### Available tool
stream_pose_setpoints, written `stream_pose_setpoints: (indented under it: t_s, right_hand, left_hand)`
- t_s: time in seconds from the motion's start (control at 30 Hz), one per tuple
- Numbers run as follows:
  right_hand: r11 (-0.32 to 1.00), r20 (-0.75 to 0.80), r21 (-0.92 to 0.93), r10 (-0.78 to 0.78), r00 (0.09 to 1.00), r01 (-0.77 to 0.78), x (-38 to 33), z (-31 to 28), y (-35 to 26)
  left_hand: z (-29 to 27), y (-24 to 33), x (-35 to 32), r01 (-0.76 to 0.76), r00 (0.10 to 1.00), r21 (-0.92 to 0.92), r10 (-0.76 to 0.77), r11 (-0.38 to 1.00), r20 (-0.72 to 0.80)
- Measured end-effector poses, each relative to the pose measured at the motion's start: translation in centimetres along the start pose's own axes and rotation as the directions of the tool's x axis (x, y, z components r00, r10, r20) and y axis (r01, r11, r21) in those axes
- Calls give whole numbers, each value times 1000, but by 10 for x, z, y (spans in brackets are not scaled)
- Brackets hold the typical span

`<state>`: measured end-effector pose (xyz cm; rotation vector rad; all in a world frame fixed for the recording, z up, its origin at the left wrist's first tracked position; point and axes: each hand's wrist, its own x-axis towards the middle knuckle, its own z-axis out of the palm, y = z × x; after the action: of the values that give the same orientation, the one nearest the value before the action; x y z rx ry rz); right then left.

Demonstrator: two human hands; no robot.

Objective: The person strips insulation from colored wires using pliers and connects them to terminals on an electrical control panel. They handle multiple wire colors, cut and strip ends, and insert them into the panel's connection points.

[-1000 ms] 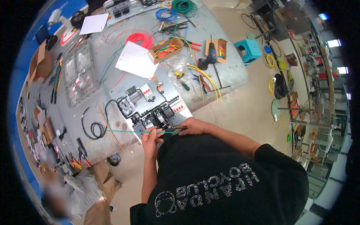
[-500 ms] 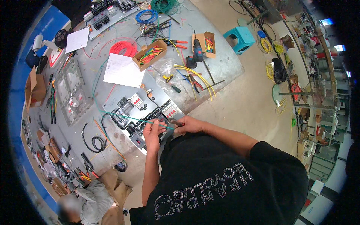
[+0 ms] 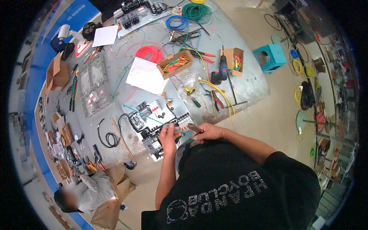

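Note:
My left hand [image 3: 168, 138] pinches a thin green wire [image 3: 145, 115] between thumb and fingers, above the near edge of the table. The wire slants up and left over a pale mounting plate [image 3: 174, 100]. Its other end runs toward my right hand [image 3: 210, 132], which is closed on a hand tool with dark metal jaws, apparently pliers [image 3: 195, 128]. My fingers hide most of the handles. Red-and-white circuit breakers [image 3: 154, 108], black contactors and black wiring are fixed on the plate below my hands.
Further back lie a red wire coil [image 3: 149, 54], a paper sheet [image 3: 147, 76], a box of coloured sleeves [image 3: 175, 64] and a cordless drill [image 3: 220, 71]. Red-handled pliers [image 3: 217, 100] rest at right. A blue stool [image 3: 270, 58] stands beyond; another person [image 3: 97, 188] sits lower left.
The view has shifted, so the table appears further right and lower. Both hands keep their grips on the wire and the pliers. The wire's far end now shows over the plate.

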<state>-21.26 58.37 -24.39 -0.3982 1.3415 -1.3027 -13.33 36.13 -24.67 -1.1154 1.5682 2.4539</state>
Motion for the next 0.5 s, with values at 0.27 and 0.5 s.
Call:
stream_pose_setpoints:
  t_s: [0.27,0.5]
  right_hand:
    - [999,39,48,19,999,-21,-10,-19,-18]
    - [999,46,18,-36,998,35,-18,-25,-23]
  left_hand:
    - [28,-4,-17,18,999,-85,-21,996,-32]
    - [43,-23,-29,37,999,-68,-35,997,30]
